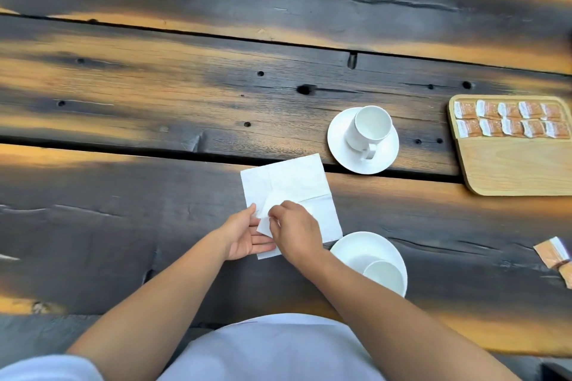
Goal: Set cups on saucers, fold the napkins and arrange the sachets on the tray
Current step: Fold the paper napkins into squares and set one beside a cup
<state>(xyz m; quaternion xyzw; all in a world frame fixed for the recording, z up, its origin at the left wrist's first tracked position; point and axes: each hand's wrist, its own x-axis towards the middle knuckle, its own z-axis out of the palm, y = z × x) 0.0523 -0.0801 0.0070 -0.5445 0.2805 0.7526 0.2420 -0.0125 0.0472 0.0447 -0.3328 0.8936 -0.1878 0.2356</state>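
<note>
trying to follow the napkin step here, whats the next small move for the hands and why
Probably carry the lifted corner across and press a crease. Both the left hand and the right hand pinch the near-left corner of the white napkin, raised off the wooden table, while the rest lies open and flat, so the fold is only begun.

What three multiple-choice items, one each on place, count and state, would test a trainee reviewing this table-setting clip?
1. Where does the wooden tray lie?
A. the table's far left
B. the right, beyond the far cup
C. on the person's lap

2. How many sachets lie on the tray?
A. four
B. ten
C. sixteen

3. What are both hands doing?
A. pinching a corner of the white napkin
B. lifting a cup
C. resting in the lap

Key: 1 B, the tray sits right of the far cup on its saucer; 2 B, two rows of five; 3 A, left hand and right hand meet at a raised napkin corner.
</note>
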